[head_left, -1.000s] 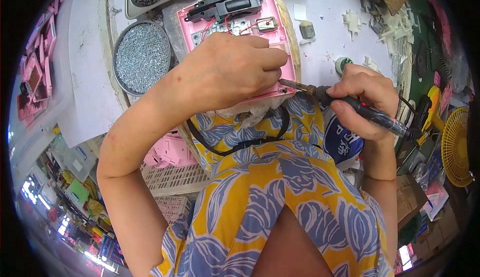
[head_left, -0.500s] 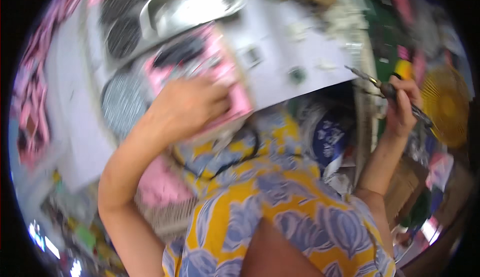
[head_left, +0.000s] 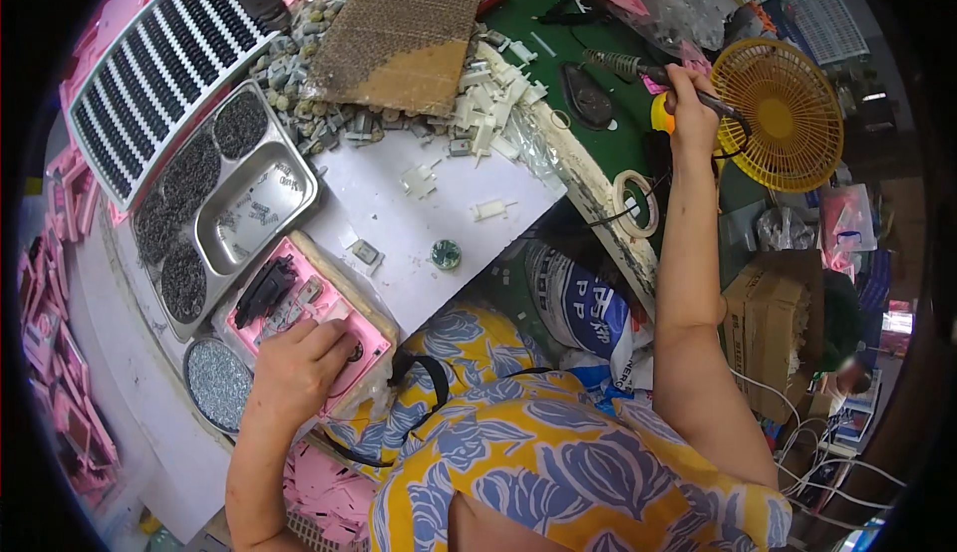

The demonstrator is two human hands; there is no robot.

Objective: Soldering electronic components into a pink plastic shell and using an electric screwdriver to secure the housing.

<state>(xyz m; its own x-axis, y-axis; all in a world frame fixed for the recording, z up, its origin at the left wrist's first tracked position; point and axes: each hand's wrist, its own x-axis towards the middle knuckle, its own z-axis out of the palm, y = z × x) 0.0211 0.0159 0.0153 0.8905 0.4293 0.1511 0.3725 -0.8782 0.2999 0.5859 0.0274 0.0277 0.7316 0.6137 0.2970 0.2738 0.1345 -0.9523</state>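
Observation:
My left hand (head_left: 296,365) rests with bent fingers on a pink plastic casing (head_left: 375,341) at the near left of the table. Inside the casing's far end lie a black part (head_left: 266,289) and grey fittings (head_left: 301,300); my fingers partly cover its near end. Out at the far right, my right hand (head_left: 692,114) is closed round a soldering iron (head_left: 716,106). The front of the iron points left into a metal coil (head_left: 610,62), and its tip is hidden there. Under the casing shows a pale block (head_left: 351,291).
Left of the casing stand a steel tray (head_left: 311,181) of small dark parts and a round dish (head_left: 219,385) of fine metal bits. Small motors (head_left: 321,134) lie heaped beneath cardboard (head_left: 414,24). A solder roll (head_left: 632,203) and yellow basket (head_left: 778,114) are at right.
My right hand has carried the soldering iron forward to the coil. My left hand stays at the pink casing. The view has turned and is sharper now.

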